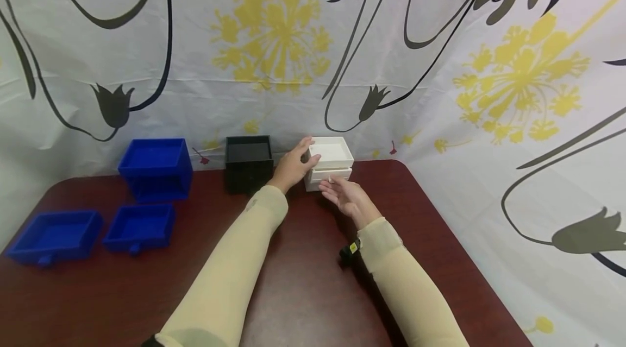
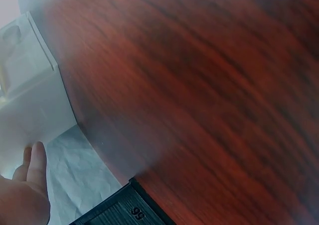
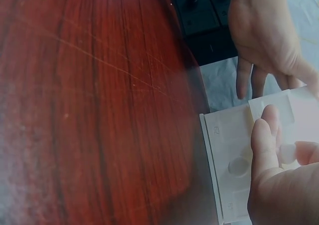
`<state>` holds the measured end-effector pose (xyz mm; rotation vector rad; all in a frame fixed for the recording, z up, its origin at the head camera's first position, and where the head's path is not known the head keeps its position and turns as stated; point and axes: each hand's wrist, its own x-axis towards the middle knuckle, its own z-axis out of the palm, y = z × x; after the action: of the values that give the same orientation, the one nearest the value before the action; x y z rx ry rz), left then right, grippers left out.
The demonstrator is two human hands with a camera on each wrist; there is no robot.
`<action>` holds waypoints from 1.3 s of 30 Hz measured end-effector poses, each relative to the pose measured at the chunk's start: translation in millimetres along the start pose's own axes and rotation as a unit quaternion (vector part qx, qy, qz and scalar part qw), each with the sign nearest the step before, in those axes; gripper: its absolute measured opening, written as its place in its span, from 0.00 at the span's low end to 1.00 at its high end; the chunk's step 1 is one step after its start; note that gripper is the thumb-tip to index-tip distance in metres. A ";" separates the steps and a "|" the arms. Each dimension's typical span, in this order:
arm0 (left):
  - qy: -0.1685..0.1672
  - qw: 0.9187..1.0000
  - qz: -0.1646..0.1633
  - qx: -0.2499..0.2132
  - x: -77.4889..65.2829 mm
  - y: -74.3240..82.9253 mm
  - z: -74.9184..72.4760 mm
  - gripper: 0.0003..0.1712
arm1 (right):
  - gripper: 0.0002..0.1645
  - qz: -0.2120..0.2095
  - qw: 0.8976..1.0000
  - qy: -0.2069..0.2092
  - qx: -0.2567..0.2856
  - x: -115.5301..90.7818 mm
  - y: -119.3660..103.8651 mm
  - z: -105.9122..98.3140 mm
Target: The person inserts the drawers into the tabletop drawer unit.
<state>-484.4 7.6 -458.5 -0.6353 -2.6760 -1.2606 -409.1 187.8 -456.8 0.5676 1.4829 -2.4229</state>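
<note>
A small white drawer cabinet [image 1: 330,150] stands at the back of the table, its upper drawer front [image 3: 271,105] jutting out a little past the lower one. With thumb and finger my right hand [image 1: 349,200] pinches the round white knob [image 3: 287,154] of that upper drawer. The lower drawer's knob [image 3: 239,166] sits untouched beside it. My left hand [image 1: 292,165] rests against the cabinet's left side and top edge, thumb across the top. In the left wrist view, straight fingers [image 2: 37,165] lie along the white side wall.
Left of the white cabinet is a black drawer cabinet [image 1: 248,165]. Farther left stands a blue cabinet [image 1: 155,154] with open compartments, and two blue drawers [image 1: 56,235] lie in front of it. A patterned cloth [image 1: 420,81] hangs behind the dark red wooden table [image 1: 303,282].
</note>
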 end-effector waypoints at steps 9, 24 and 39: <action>0.002 1.000 -0.008 -0.003 -8.1 -1.2 -11.8 0.37 | 0.11 0.002 1.000 -0.007 -0.009 0.4 0.1 14.4; -0.048 0.998 -0.027 0.017 -18.7 -0.7 -27.2 0.42 | 0.10 -0.006 1.000 -0.005 -0.009 3.0 11.3 26.2; -0.127 0.982 0.057 0.128 -69.5 51.8 -89.2 0.18 | 0.09 -0.005 1.000 0.001 -0.024 10.2 1.1 21.8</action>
<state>-406.2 -53.1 -383.3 -0.9507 -2.8850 -0.8362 -422.1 167.9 -453.4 0.5536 1.5440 -2.3873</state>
